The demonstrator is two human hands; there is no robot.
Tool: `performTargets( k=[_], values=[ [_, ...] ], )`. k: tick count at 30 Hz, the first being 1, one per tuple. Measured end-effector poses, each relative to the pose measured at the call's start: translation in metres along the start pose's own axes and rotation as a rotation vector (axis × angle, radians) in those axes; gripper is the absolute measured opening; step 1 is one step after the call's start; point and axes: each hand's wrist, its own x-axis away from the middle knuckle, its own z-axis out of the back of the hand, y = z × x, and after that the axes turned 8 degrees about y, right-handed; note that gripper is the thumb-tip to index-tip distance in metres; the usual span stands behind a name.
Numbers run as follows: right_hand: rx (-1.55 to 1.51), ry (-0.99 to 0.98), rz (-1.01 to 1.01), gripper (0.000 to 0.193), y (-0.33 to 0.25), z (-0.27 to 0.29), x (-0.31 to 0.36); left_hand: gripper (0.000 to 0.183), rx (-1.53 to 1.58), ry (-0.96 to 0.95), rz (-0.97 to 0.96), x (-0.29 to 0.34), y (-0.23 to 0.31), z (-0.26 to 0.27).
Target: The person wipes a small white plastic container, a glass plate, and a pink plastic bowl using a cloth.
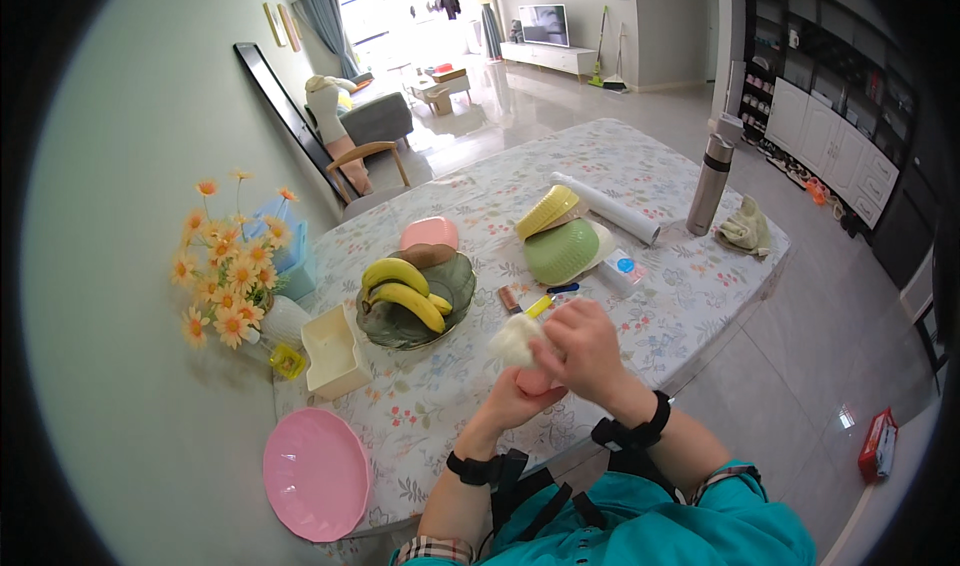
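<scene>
Hands (560,366) (both) around pale cloth (515,341).

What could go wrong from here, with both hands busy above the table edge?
1. The left hand holds a pink item and the right hand a whitish wad near the table edge; a slip might drop them to the floor.
2. The pink plate overhangs the near edge; an elbow could knock it off.
</scene>
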Motion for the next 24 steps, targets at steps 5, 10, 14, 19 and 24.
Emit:
performTargets(
  k=[5,10,14,19,24],
  values=[
    [-0.117,0.114,0.097,0.016,-0.005,-0.026,0.009,0.056,-0.094,0.226,-0.23,-0.002,-0.032,0.0],
    [-0.374,0.305,-0.575,0.024,0.042,-0.057,0.028,0.045,0.249,0.199,0.039,-0.009,-0.008,-0.001],
    [-0.545,0.126,-0.885,0.031,0.049,-0.058,0.041,0.047,0.339,0.252,0.091,-0.012,-0.024,0.001],
    [-0.268,0.246,-0.539,0.038,0.015,-0.062,0.05,0.044,0.688,0.395,-0.007,-0.018,-0.022,-0.016],
    [-0.089,-0.011,-0.121,0.055,-0.022,-0.065,0.081,0.073,0.95,0.406,0.151,-0.01,0.001,-0.006]
  ],
)
